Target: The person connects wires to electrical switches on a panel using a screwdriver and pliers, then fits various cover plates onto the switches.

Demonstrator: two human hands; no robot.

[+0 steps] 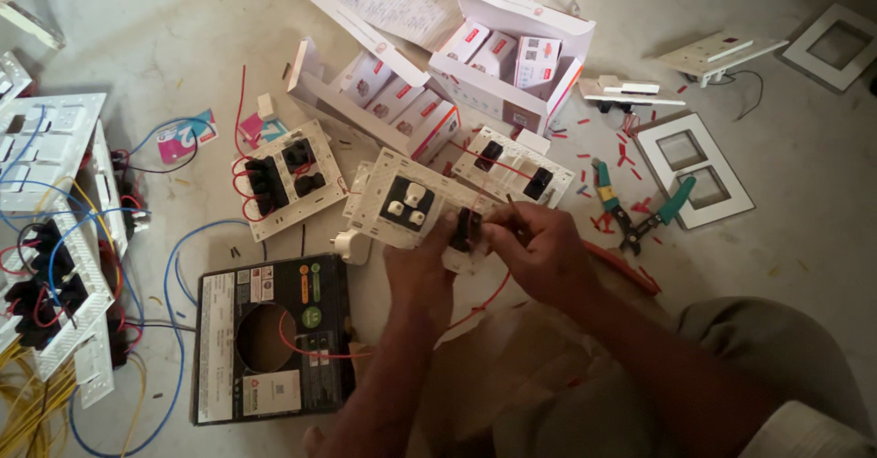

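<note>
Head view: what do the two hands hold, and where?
Left hand grips the switch plate at its near edge; right hand pinches the red wire near its end.

Dark flat wire box (pixel 272 348) with round cutout and white labels, lower left — two open white cartons (pixel 512 56) of red-white small boxes (pixel 537 61) at top; pink-blue wrapper (pixel 185 136) left.

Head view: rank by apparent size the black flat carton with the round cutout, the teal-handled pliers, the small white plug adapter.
1. Black flat carton with the round cutout, clearly largest, though it lies nearer the camera.
2. Teal-handled pliers.
3. Small white plug adapter, smallest, beside the left hand.
</note>
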